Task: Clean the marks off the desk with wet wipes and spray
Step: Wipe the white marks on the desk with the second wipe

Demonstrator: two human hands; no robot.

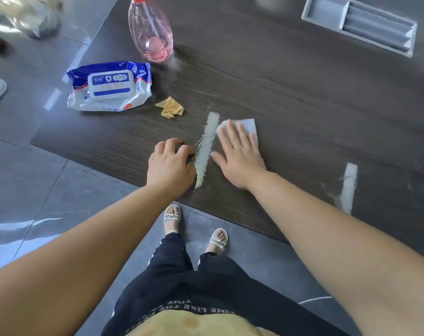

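Right hand (240, 156) flat, fingers spread, pressing white wet wipe (249, 125) onto dark wood-grain desk (290, 81), just right of pale streak mark (206, 149). Left hand (171, 163) curled, empty, fingertips on desk left of the streak, close to near edge. Second pale mark (349, 187) further right. Pink clear spray bottle (152, 32) and blue-white wipes pack (109, 87) far left.
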